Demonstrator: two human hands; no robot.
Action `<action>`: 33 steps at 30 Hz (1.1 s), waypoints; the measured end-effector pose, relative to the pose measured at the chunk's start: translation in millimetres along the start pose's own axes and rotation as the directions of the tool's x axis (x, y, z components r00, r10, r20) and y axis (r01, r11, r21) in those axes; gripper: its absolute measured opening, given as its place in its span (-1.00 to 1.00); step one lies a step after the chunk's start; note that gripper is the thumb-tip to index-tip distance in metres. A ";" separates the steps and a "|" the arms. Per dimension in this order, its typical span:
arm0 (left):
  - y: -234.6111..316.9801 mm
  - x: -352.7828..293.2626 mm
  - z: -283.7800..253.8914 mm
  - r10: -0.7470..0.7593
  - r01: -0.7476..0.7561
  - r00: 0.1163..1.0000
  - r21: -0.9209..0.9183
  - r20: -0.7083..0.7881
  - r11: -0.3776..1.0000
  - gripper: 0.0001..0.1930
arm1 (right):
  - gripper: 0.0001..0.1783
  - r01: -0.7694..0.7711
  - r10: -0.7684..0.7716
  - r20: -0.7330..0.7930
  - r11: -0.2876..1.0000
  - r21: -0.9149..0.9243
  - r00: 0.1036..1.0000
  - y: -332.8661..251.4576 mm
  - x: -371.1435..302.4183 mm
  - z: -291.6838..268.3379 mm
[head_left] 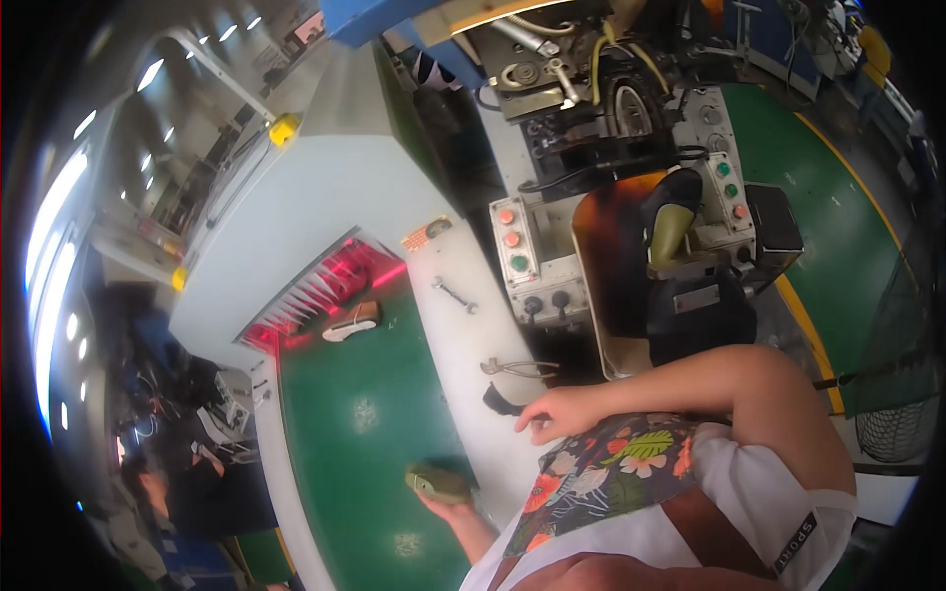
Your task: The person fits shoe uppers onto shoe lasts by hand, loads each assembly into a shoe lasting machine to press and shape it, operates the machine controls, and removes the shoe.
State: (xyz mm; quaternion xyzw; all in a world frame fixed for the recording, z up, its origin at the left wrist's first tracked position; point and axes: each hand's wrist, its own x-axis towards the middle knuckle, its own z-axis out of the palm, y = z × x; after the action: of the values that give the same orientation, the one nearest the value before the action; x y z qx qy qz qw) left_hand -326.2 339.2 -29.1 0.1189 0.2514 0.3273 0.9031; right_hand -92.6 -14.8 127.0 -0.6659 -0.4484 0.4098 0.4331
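My left hand (448,509) is closed around an olive-green shoe upper (440,483), above the green conveyor belt. My right hand (564,410) hovers at the edge of the white ledge (483,330), fingers loosely bent and apart, with nothing visible between them. Right by its fingertips lies a curved black piece (501,399); whether they touch it I cannot tell. Beyond that, metal pincers (517,368) and a double-ended wrench (453,295) rest on the ledge. Another olive shoe upper (670,233) sits in the machine ahead, partly covered by a black part.
A brown shoe with a pale sole (353,321) lies on the green belt (360,424), beside a red-lit tunnel opening (340,279) in a grey housing. Button panels (514,239) flank the machine. A wire basket (892,431) stands at right. Another person (212,492) works at lower left.
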 end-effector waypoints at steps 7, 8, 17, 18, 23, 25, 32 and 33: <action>-114.2 -40.2 195.4 -0.089 0.063 0.811 0.065 0.579 0.996 -0.35 | 0.17 0.175 -0.155 -0.282 0.983 0.049 0.947 -61.6 11.6 11.4; -114.1 -55.7 222.1 -0.068 -0.031 0.788 0.150 0.612 0.988 -0.31 | 0.20 0.340 -0.306 -0.325 0.939 0.051 0.895 -66.3 4.2 7.1; -147.9 -98.2 347.6 -0.140 -0.176 0.587 0.295 0.797 0.939 -0.29 | -0.14 0.254 -0.277 -0.427 0.961 -0.113 0.861 -32.8 -112.7 -33.0; -154.4 -94.9 345.0 -0.159 -0.136 0.649 0.319 0.744 0.938 -0.32 | -0.16 0.242 -0.240 -0.413 0.969 -0.048 0.878 -34.4 -121.7 -36.9; -198.5 -69.2 283.3 -0.238 0.083 0.862 0.340 0.447 0.937 -0.58 | 0.14 0.021 -0.014 -0.532 1.000 0.008 0.847 -10.9 -149.9 -48.2; -198.6 -60.4 270.8 -0.210 0.059 0.890 0.354 0.404 0.933 -0.59 | 0.19 -0.130 0.105 -0.503 0.991 -0.015 0.858 0.0 -152.0 -54.2; -155.8 -42.2 250.6 0.121 -0.259 0.943 0.454 0.312 0.852 -0.61 | -0.50 -0.149 0.091 -0.286 0.971 -0.189 0.954 -1.6 -182.8 -82.4; -152.1 -38.9 247.0 0.161 -0.301 0.935 0.465 0.317 0.833 -0.60 | -0.51 -0.017 -0.029 -0.332 0.991 -0.136 0.943 -9.9 -187.6 -86.0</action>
State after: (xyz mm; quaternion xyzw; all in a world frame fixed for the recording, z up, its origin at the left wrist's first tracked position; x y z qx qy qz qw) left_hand -139.7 186.3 136.6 0.4238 0.1893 0.3386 0.8185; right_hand -63.9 -209.3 190.7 -0.7524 -0.3979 0.2582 0.4571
